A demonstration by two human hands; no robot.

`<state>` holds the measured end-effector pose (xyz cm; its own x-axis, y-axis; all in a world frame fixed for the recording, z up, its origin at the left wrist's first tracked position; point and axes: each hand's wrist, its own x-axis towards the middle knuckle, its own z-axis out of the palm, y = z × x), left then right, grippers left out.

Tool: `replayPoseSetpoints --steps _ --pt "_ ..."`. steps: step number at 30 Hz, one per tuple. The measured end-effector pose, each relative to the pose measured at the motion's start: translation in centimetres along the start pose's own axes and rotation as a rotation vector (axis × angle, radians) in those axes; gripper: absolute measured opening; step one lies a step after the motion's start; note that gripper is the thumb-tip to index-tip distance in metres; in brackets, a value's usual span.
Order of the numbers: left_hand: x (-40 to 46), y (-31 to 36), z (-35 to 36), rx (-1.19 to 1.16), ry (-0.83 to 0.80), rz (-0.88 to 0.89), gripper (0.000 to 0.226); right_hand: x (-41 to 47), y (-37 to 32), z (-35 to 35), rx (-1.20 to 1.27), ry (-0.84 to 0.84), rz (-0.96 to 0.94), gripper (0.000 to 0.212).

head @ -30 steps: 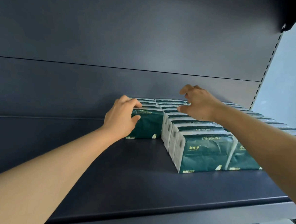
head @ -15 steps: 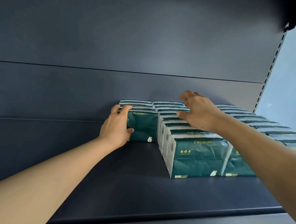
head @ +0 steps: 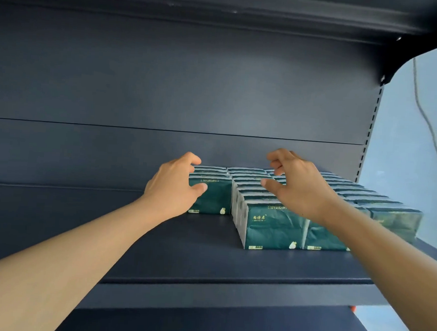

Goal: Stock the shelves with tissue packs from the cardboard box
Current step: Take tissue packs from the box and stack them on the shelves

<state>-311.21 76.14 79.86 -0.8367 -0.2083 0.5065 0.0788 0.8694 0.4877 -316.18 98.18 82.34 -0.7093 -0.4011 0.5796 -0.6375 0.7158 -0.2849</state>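
Observation:
Dark green tissue packs (head: 272,228) stand in rows on the right half of the dark shelf (head: 205,257). A shorter row of packs (head: 214,196) sits further left, against the back panel. My left hand (head: 172,188) is at this short row's left end. Its fingers arch loosely over the top and its thumb tip touches the front pack's face. My right hand (head: 296,183) hovers just over the middle row with loosely curved, spread fingers and holds nothing. The cardboard box is out of view.
The shelf's left half and front strip (head: 104,235) are bare. A dark back panel (head: 165,97) rises behind the packs, and the shelf above (head: 223,8) overhangs. A slotted upright (head: 370,129) marks the right end, with a pale wall and cable beyond.
My left hand pushed the short row's front pack back against the others, then loosened and arched over them. My right hand lifted slightly off the middle row. The view tilted upward.

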Motion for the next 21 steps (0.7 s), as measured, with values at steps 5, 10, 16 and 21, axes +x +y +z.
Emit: replayPoseSetpoints --steps 5,10,16,21 --pt "-5.0 2.0 -1.2 -0.069 -0.088 0.072 0.04 -6.6 -2.4 -1.8 -0.012 -0.021 0.033 0.048" --pt "-10.7 3.9 -0.7 -0.183 -0.219 0.139 0.032 -14.2 -4.0 -2.4 0.012 -0.044 0.187 0.044" --pt "-18.1 6.4 2.7 -0.27 -0.412 0.193 0.027 -24.7 -4.3 -2.5 -0.034 -0.115 0.381 0.045" --pt "-24.7 8.8 7.8 -0.287 -0.626 0.22 0.025 -33.5 -3.1 -3.3 -0.08 -0.177 0.549 0.047"
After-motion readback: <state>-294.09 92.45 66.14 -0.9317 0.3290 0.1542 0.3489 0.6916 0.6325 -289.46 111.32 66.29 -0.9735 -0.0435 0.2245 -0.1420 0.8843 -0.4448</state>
